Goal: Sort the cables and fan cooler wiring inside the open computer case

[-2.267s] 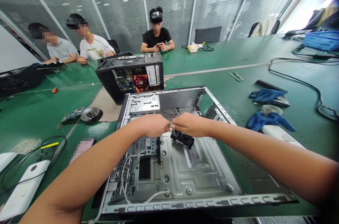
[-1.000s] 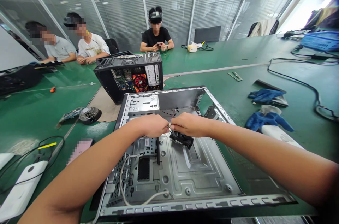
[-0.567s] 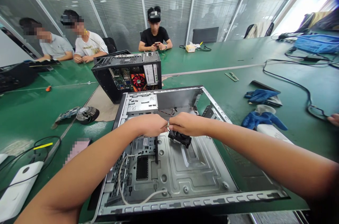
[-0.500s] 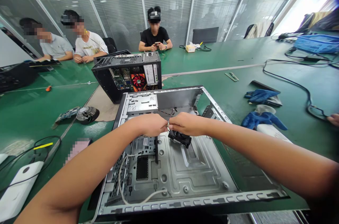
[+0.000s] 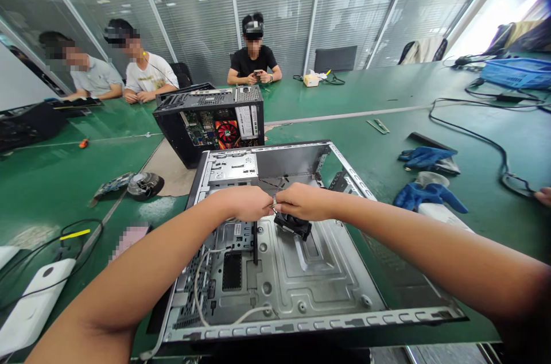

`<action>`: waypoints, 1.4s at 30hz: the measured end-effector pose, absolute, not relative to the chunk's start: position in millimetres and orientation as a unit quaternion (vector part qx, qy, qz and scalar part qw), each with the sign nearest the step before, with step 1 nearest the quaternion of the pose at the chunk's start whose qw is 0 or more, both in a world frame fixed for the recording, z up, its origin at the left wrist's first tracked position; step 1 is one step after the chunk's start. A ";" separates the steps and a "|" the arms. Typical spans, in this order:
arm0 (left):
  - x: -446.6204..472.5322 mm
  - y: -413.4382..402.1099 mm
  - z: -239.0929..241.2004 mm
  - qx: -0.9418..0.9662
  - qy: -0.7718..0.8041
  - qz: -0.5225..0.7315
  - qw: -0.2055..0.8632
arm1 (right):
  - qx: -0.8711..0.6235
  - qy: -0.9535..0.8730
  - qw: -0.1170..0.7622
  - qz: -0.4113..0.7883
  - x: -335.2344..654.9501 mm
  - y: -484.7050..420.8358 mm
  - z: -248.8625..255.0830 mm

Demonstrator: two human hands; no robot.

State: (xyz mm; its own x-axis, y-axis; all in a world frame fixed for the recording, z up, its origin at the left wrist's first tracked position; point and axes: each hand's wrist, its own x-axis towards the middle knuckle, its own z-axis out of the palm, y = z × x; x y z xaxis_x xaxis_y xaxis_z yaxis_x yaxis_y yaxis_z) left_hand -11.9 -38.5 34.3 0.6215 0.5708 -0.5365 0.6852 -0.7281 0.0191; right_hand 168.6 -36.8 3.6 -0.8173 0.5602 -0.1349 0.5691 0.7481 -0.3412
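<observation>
An empty metal computer case (image 5: 301, 272) lies open on its side on the green table in front of me. My left hand (image 5: 245, 203) and my right hand (image 5: 303, 201) meet above its middle, both closed in a pinch on a small connector with thin wires (image 5: 274, 200) between the fingertips. A small black fan (image 5: 294, 224) sits just under my right hand inside the case. Thin red and black wires (image 5: 272, 184) run back from the hands toward the case's rear wall. A white cable (image 5: 202, 295) loops across the case floor at the left.
A second black computer case (image 5: 210, 123) with a red fan stands behind. Blue gloves (image 5: 430, 194) lie at right, a circuit board and round cooler (image 5: 144, 185) at left, white devices and cables (image 5: 38, 301) at near left. Three people sit across the table.
Both hands stay pinched together at the same spot over the case. Only the camera view has shifted slightly; another person's fingertip has come into view at the right edge.
</observation>
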 end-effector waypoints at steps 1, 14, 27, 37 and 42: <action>-11.8 -38.4 34.6 0.893 0.353 -0.257 0.112 | 0.302 0.937 0.008 -0.178 169.0 -36.8 2.8; -15.6 -36.4 31.9 0.901 0.362 -0.222 0.085 | 0.324 0.924 -0.009 -0.202 168.9 -35.7 3.6; -14.9 -39.0 35.5 0.898 0.375 -0.217 0.080 | 0.305 0.899 -0.036 -0.313 168.1 -28.8 -1.5; -14.0 -36.0 35.7 0.895 0.352 -0.243 0.128 | 0.328 0.912 -0.018 -0.245 168.2 -35.5 6.0; -14.4 -35.5 34.1 0.900 0.350 -0.234 0.118 | 0.325 0.915 -0.020 -0.238 168.6 -35.4 5.9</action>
